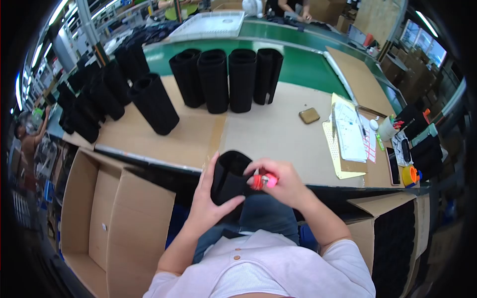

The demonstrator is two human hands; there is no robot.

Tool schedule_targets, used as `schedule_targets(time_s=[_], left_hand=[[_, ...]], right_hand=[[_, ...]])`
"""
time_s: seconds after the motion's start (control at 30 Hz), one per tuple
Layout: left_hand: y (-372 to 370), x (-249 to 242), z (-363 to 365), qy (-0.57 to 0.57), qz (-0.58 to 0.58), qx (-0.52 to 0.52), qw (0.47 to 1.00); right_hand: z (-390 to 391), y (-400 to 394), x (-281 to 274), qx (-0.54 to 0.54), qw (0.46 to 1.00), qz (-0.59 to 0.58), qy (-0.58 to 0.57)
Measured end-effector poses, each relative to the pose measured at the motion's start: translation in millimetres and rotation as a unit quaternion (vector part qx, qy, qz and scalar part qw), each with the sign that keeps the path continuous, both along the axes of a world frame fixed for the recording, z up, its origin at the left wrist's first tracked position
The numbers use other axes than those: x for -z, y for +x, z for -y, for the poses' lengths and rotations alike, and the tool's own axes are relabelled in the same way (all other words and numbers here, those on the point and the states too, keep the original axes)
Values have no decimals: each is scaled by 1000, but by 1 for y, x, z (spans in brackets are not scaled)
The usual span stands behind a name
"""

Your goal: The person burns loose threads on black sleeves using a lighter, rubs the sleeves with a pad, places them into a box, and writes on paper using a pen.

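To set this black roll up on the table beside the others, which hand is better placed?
Likely the left hand: its fingers and thumb already hold the sides of the roll. The right hand is at the roll too, but is busy gripping a red-and-pink tool.

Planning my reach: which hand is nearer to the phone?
Right. The right hand, holding a pink and red tool, is left of the phone; the left hand is farther left, against the black roll.

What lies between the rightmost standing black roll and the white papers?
A small, brownish rectangular object and a tiny dark speck, on tan cardboard, in the head view.
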State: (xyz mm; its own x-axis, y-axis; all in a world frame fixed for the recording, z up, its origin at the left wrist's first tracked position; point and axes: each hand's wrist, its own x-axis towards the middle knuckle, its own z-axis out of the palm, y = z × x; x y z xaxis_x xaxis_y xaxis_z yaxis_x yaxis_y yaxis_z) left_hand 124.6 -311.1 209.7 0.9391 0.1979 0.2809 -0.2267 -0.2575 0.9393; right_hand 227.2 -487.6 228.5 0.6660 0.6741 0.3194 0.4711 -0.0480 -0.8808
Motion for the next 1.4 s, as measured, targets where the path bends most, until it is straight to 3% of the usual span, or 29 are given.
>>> schedule_targets(time_s=[0.07, 0.13, 0.2, 0.3, 0.63, 0.83, 0.9, 0.97, 1.17, 1.3, 1.4], left_hand=[[0, -1, -1, 85, 15, -31, 996], [-3, -1, -4, 177, 25, -53, 982], [-4, -1, -5, 200, 18, -62, 978], [-2, 0, -4, 274, 46, -71, 958], [2, -3, -17, 412, 94, -98, 901], [5, -9, -15, 294, 49, -66, 952], [6, -5, -20, 104, 37, 7, 994], [7, 0, -23, -90, 13, 78, 993], [10, 8, -24, -39, 54, 63, 996], [4, -11, -18, 103, 74, 24, 992], [-1, -21, -9, 100, 65, 15, 993]], right_hand=[[2, 1, -11, -2, 999, 12, -33], [3, 1, -15, 64, 991, 106, -47], [1, 7, -13, 74, 968, 230, -67], [0, 12, -9, 47, 949, 299, -87], [-16, 26, -3, -3, 901, 416, -126], [-11, 27, 4, 12, 935, 348, -58], [-13, 21, 9, 0, 948, 313, -47], [-14, 16, 14, -19, 961, 272, -33], [-11, 8, 19, -31, 962, 264, -64], [-9, 11, 3, 14, 952, 304, -27], [-9, 12, 6, 9, 938, 342, -57]])
